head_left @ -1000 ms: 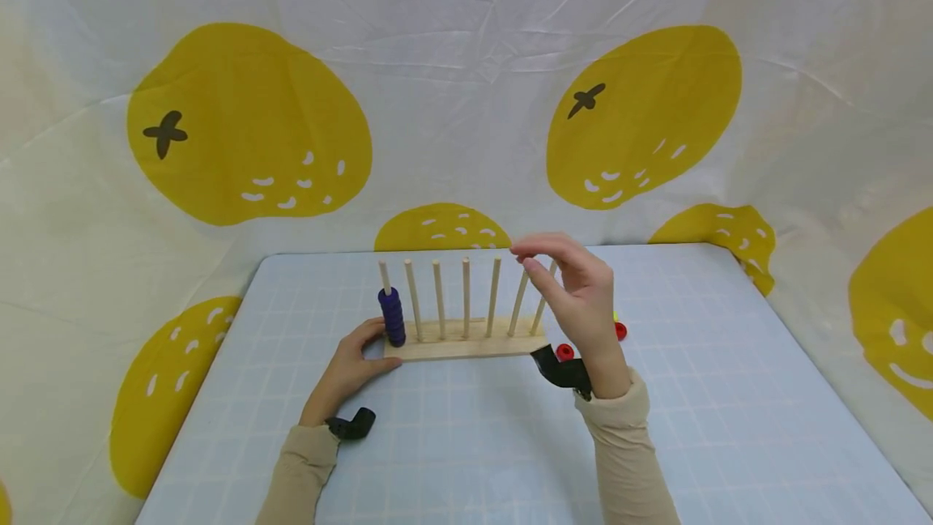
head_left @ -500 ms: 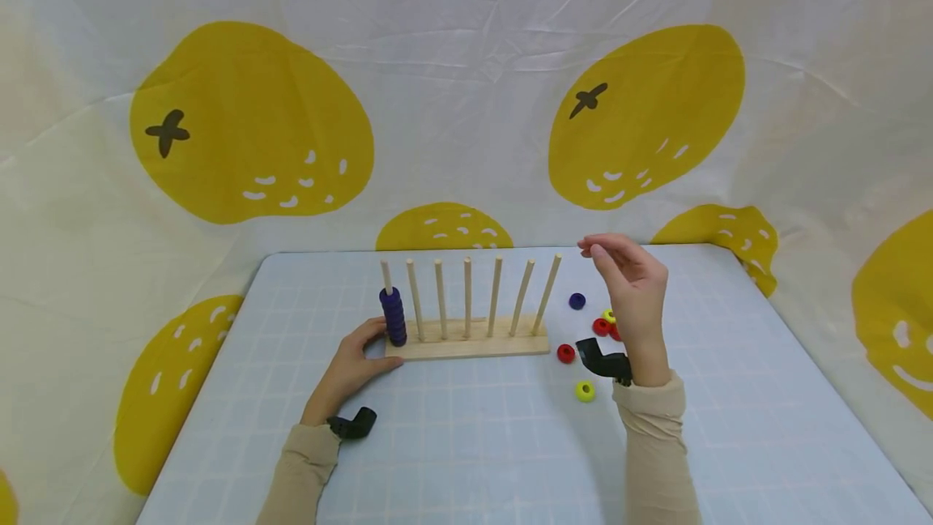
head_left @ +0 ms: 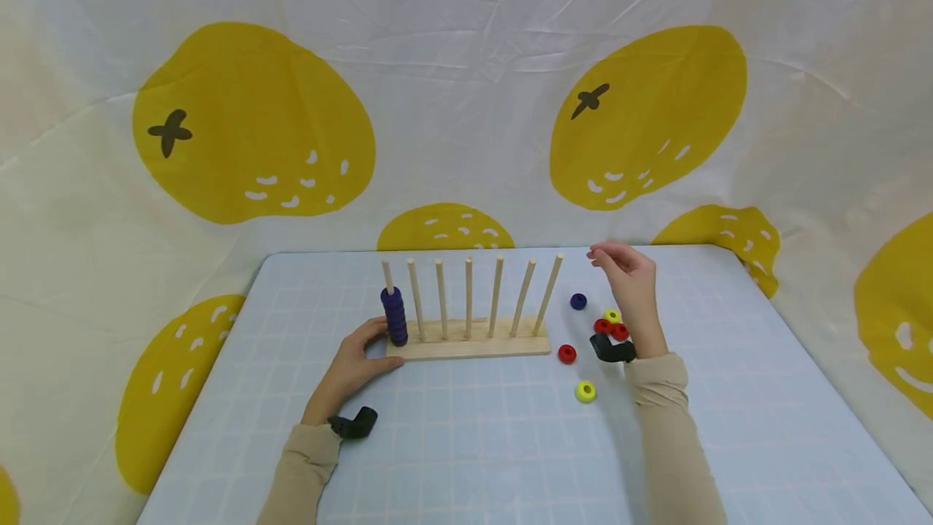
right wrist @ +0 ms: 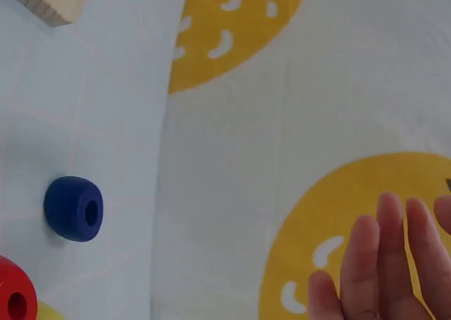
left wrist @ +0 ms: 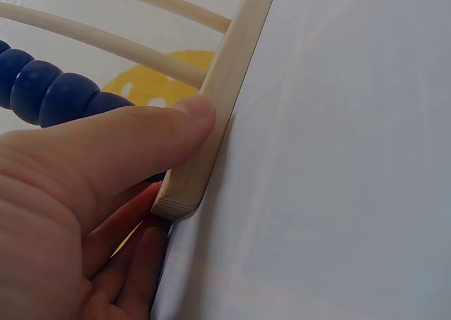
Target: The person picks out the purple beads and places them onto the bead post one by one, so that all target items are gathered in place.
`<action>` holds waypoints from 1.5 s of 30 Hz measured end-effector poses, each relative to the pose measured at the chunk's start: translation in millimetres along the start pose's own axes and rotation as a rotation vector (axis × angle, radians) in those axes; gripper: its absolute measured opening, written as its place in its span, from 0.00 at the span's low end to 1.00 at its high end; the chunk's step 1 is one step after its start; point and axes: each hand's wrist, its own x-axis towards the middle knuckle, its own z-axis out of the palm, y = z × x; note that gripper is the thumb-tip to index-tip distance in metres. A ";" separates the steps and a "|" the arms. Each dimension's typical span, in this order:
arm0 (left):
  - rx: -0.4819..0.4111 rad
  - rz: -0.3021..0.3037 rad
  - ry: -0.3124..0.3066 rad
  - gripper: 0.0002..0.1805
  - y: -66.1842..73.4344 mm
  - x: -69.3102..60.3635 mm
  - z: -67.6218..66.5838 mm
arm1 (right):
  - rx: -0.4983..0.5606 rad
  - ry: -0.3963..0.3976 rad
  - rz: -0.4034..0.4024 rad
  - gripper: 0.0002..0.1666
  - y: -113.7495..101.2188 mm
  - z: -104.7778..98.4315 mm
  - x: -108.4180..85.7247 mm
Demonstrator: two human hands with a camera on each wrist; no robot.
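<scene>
A wooden peg stand (head_left: 466,349) holds a row of upright pegs, with a stack of dark blue beads (head_left: 394,317) on the leftmost one. My left hand (head_left: 352,367) grips the left end of its base; in the left wrist view the thumb (left wrist: 194,115) lies on the front edge and the fingers go behind. Over the right side of the table my right hand (head_left: 632,282) is raised with nothing in it. Nearest to that hand are a loose blue bead (head_left: 578,301), a yellow bead (head_left: 611,316) and two red beads (head_left: 602,327) on the tabletop.
Another red bead (head_left: 567,354) lies by the stand's right end, with a yellow bead (head_left: 585,391) nearer the front. The table (head_left: 466,460) has a pale checked cover. A white cloth (head_left: 466,104) with yellow fruit shapes hangs behind it.
My right hand has moved right, away from the pegs, then slightly lower, uncovering the loose beads. My left hand stays on the base.
</scene>
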 end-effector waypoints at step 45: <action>-0.008 0.007 0.021 0.30 3.0 -1.8 2.6 | -0.461 -0.481 0.604 0.28 80.3 -10.6 22.5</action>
